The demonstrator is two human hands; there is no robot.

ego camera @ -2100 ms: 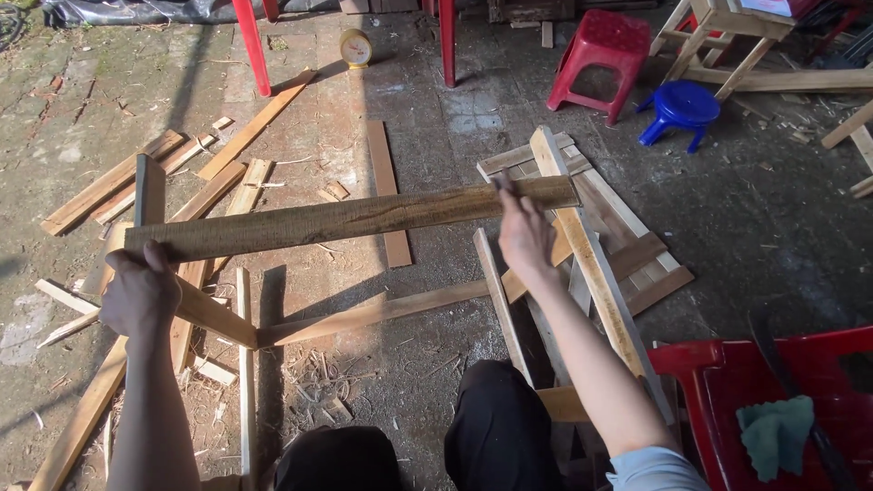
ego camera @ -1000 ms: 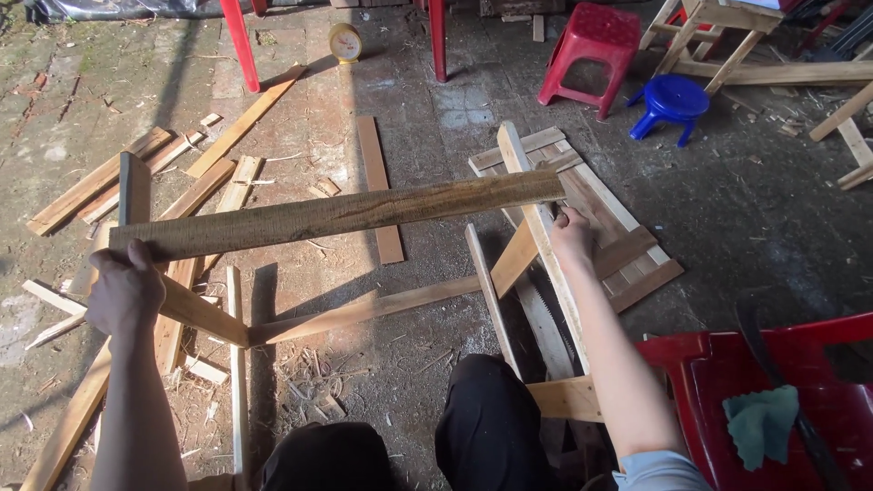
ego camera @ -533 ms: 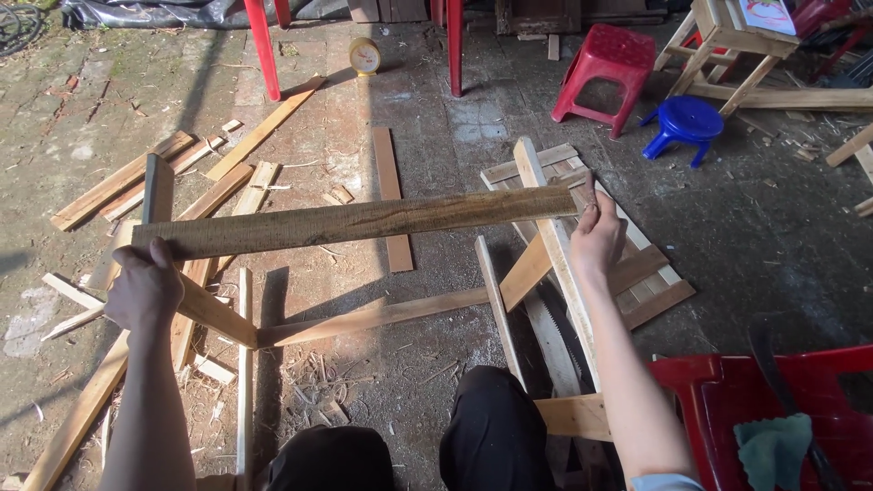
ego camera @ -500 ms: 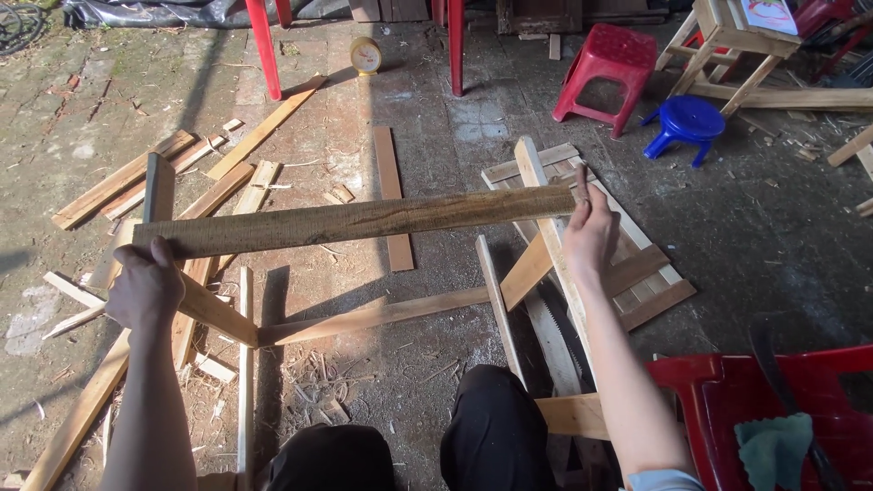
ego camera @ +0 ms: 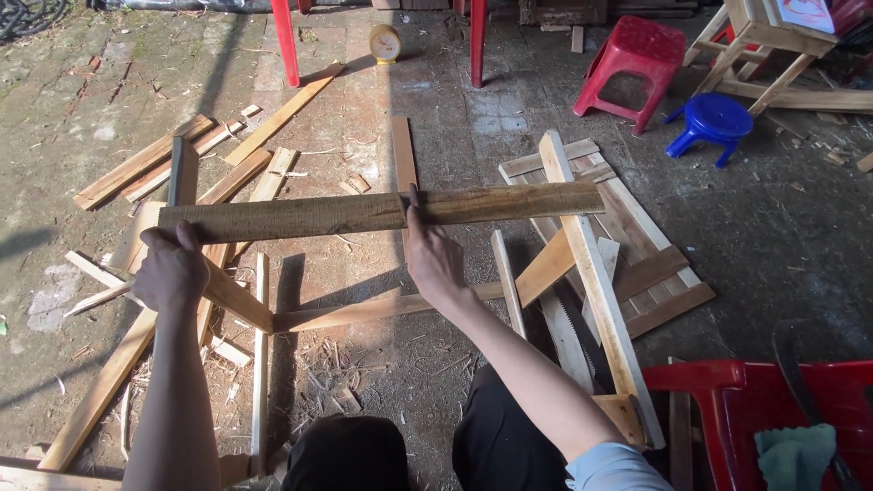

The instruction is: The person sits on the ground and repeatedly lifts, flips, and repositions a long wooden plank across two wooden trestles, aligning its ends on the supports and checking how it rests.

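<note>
While the left hand (ego camera: pixel 170 269) grips the near end of a long wooden plank (ego camera: pixel 382 210), its fingers curled tight around the board's lower edge, the right hand (ego camera: pixel 431 257) rests against the plank near its middle, forefinger stretched up across the face and the other fingers folded loosely, so it presses on the wood rather than clasping it. The plank is held level above the ground, running from the left hand across to a pale upright slat (ego camera: pixel 596 282) that leans under its far end; whether the two touch there cannot be told. Below the plank lie scattered offcuts (ego camera: pixel 145 168) and a thin strip (ego camera: pixel 260 364), with wood shavings (ego camera: pixel 332 350) just beneath the right hand's wrist. Beyond the plank's far end sits a slatted wooden frame (ego camera: pixel 637 264) flat on the concrete. Farther behind the plank stand a red plastic stool (ego camera: pixel 632 59) and a blue stool (ego camera: pixel 714 123), and a small yellow clock (ego camera: pixel 385 43) stands well beyond its middle. A red crate (ego camera: pixel 773 409) holding a green cloth (ego camera: pixel 796 455) sits nearer than the plank, toward its far end.
</note>
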